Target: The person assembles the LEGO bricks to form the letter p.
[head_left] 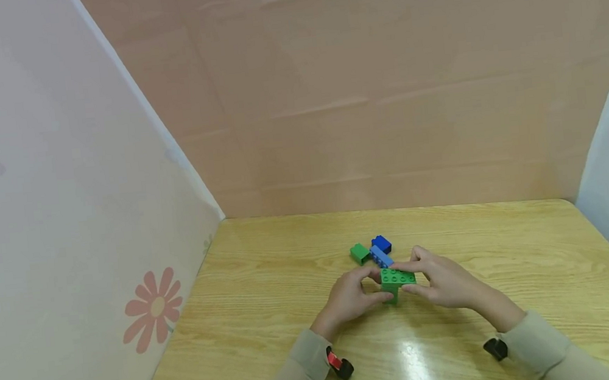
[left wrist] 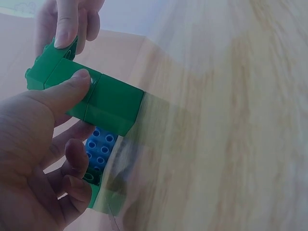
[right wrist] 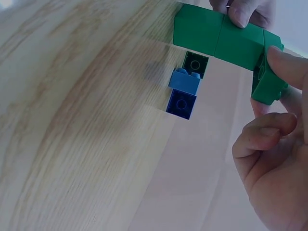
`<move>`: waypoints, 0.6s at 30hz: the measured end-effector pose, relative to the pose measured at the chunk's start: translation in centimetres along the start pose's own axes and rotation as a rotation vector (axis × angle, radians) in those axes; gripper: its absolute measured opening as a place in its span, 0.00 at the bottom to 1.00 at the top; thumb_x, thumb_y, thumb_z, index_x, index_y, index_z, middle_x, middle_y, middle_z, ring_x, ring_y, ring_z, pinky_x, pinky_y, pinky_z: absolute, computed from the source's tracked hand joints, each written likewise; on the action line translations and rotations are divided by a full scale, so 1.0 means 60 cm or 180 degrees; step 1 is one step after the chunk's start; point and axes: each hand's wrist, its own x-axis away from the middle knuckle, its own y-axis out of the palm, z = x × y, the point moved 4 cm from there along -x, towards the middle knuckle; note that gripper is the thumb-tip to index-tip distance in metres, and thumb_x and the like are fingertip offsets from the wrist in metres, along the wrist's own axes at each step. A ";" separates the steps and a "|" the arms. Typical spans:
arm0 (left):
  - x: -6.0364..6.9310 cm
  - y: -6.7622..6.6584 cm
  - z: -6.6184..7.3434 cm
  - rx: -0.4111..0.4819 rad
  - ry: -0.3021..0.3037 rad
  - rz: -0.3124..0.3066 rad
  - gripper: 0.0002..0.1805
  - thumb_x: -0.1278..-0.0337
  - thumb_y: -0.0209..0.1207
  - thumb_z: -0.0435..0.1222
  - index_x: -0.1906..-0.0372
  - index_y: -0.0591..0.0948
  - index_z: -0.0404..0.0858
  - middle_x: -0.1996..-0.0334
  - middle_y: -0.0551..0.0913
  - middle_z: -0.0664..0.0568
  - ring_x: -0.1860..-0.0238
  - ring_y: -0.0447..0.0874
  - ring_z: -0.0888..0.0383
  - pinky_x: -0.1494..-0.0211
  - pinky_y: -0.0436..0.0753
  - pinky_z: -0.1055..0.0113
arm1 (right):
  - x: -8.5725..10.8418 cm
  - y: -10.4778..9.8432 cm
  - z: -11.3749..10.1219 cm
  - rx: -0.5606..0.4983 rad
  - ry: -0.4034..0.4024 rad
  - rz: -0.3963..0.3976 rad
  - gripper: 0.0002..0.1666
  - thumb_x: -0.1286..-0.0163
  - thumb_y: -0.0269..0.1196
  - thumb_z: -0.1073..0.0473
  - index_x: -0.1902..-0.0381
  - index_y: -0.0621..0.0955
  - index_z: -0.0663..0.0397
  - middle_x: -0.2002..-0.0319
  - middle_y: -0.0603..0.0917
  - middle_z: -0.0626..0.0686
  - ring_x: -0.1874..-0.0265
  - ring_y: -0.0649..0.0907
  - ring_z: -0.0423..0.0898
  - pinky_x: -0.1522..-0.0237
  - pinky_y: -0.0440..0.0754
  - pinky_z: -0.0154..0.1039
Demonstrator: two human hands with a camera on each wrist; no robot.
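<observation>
Several green toy building bricks stand joined on the table, two square ones (left wrist: 115,101) stacked as a column under a longer studded brick (head_left: 398,277). The long brick juts out to the right past the column, its hollow underside partly visible in the right wrist view. My left hand (head_left: 348,299) grips the column from the left, thumb on the near face of the upper square brick. From the right, my right hand (head_left: 445,277) pinches the overhanging end of the long brick between thumb and index finger. In the right wrist view, the column's foot appears to meet the tabletop.
Just behind the green stack lie a small green brick (head_left: 360,253), a light blue studded brick (head_left: 381,256) and a dark blue brick (head_left: 381,244), close together. Wood-grained tabletop (head_left: 267,261) surrounds them, with a brown-covered wall (head_left: 385,115) at the back and pale side walls.
</observation>
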 end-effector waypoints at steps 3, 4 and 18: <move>0.000 -0.001 0.001 -0.0012 0.0012 0.0000 0.17 0.42 0.74 0.50 0.51 0.83 0.54 0.56 0.83 0.68 0.80 0.68 0.69 0.77 0.71 0.72 | -0.001 -0.001 -0.001 0.0010 0.0023 -0.0025 0.26 0.33 0.75 0.55 0.37 0.85 0.44 0.65 0.69 0.47 0.78 0.61 0.34 0.78 0.65 0.31; 0.000 -0.001 0.001 -0.0020 0.0021 0.0002 0.17 0.42 0.74 0.50 0.51 0.83 0.54 0.56 0.83 0.68 0.80 0.68 0.69 0.77 0.71 0.72 | -0.001 -0.001 -0.001 0.0005 0.0030 -0.0026 0.26 0.33 0.75 0.55 0.37 0.85 0.44 0.65 0.69 0.47 0.78 0.61 0.34 0.78 0.65 0.31; 0.002 0.001 0.008 0.0039 -0.0080 -0.0031 0.16 0.41 0.74 0.49 0.51 0.83 0.54 0.55 0.83 0.67 0.80 0.69 0.68 0.77 0.72 0.72 | 0.011 0.009 0.015 -0.0105 0.0182 0.0063 0.28 0.29 0.71 0.46 0.34 0.82 0.44 0.55 0.77 0.37 0.78 0.67 0.33 0.77 0.70 0.33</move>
